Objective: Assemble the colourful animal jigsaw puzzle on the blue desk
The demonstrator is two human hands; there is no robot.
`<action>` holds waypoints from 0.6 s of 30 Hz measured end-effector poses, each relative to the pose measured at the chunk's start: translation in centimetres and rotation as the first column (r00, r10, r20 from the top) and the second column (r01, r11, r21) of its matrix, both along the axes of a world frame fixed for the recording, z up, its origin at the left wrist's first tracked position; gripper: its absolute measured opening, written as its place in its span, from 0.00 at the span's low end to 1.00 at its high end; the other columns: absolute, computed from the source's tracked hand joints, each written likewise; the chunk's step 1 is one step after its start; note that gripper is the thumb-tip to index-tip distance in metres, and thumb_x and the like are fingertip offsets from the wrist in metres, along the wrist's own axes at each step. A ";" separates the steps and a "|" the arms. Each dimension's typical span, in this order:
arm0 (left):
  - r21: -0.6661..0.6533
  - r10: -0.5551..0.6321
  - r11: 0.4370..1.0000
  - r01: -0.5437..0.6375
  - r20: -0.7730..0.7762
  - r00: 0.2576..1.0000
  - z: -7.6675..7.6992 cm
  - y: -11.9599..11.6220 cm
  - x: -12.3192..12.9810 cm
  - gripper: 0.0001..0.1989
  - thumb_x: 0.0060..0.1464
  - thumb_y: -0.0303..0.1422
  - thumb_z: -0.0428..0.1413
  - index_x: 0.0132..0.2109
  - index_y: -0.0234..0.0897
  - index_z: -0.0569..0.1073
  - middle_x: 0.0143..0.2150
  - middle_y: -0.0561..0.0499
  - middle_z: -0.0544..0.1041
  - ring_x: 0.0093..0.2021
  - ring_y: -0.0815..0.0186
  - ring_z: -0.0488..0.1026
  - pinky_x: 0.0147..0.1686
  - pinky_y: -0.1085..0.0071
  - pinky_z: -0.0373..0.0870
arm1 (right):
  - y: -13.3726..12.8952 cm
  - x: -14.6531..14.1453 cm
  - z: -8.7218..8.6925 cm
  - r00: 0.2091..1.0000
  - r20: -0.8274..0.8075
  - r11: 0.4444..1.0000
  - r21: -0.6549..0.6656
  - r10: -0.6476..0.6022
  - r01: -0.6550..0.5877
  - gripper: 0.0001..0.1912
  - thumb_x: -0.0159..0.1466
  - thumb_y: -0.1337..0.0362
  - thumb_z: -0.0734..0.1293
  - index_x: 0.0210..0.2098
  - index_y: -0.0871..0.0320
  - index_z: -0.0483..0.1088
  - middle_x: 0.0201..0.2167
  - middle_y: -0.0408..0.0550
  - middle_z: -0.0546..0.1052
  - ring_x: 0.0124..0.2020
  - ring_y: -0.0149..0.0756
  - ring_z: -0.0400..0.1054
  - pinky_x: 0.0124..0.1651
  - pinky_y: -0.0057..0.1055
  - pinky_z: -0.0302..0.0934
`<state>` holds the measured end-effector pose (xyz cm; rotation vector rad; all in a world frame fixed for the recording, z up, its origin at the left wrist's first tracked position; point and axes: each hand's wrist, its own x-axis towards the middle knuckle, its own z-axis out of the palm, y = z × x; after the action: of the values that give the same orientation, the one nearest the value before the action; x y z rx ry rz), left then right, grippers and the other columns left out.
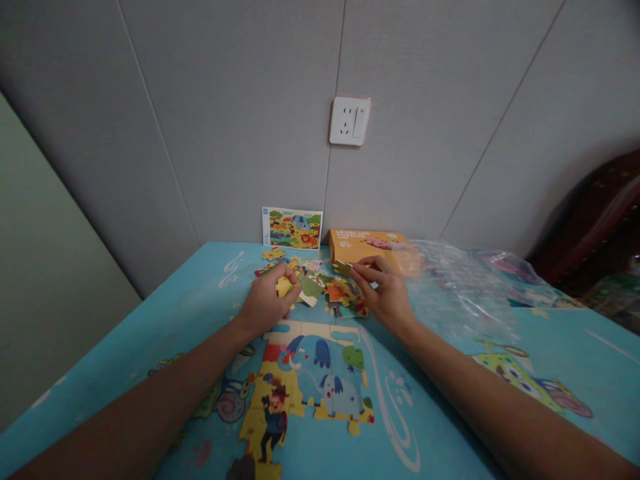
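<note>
My left hand (270,293) is closed around a yellow puzzle piece (285,287), to the left of a heap of loose puzzle pieces (311,288). Between the thumb and fingers of my right hand (383,287) is a green puzzle piece (343,267), held above the heap's right side, in front of the orange box. Nearer to me lies a joined puzzle section (320,370) with two blue elephants and a figure in a hat. Its lower left end runs out of the picture.
Against the grey wall leans a reference picture card (295,229). Beside it stands an orange puzzle box (365,247), with crumpled clear plastic (460,287) to its right. A blue cartoon-print cloth (195,293) covers the table. A white socket (350,121) is on the wall.
</note>
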<state>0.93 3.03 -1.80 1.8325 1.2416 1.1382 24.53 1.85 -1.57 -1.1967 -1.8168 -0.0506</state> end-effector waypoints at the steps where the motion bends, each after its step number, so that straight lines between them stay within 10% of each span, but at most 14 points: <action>1: -0.020 -0.015 1.000 0.016 0.030 0.999 0.2 -0.1 0.1 0.09 0.50 0.36 0.57 0.36 0.38 0.66 0.25 0.58 0.69 0.14 0.72 0.68 0.12 0.78 0.62 | -0.2 -0.1 0.0 0.999 -0.005 0.998 0.033 0.047 -0.047 0.13 0.66 0.60 0.62 0.44 0.54 0.77 0.39 0.52 0.72 0.40 0.39 0.68 0.43 0.37 0.65; 6: -0.098 -0.201 0.971 0.220 0.175 0.964 1.2 -0.9 0.4 0.23 0.51 0.35 0.56 0.55 0.40 0.65 0.24 0.58 0.70 0.16 0.70 0.70 0.13 0.78 0.63 | -1.2 -1.2 0.2 0.941 0.068 0.943 -0.045 0.332 -0.330 0.13 0.66 0.61 0.63 0.47 0.49 0.75 0.46 0.49 0.71 0.42 0.35 0.69 0.44 0.35 0.67; 10: -0.144 -0.273 0.948 0.284 0.092 0.958 1.0 -0.9 0.5 0.15 0.50 0.33 0.54 0.45 0.33 0.75 0.22 0.54 0.72 0.15 0.72 0.70 0.13 0.80 0.60 | -1.4 -1.5 0.5 0.902 0.139 0.912 -0.099 0.409 -0.399 0.11 0.65 0.61 0.64 0.44 0.51 0.76 0.48 0.49 0.73 0.48 0.37 0.67 0.51 0.38 0.64; 18: -0.173 -0.066 0.981 0.089 0.134 0.989 0.7 -0.1 0.3 0.11 0.47 0.36 0.56 0.36 0.33 0.75 0.18 0.55 0.71 0.15 0.70 0.70 0.12 0.80 0.61 | -0.2 -0.4 -0.7 0.951 0.304 0.943 -0.328 0.054 0.051 0.29 0.58 0.55 0.69 0.55 0.63 0.67 0.49 0.59 0.72 0.50 0.48 0.64 0.54 0.44 0.58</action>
<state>1.21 2.91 -1.07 1.6348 1.1495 1.0484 24.12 1.68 -2.30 -1.4902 -2.1630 0.0785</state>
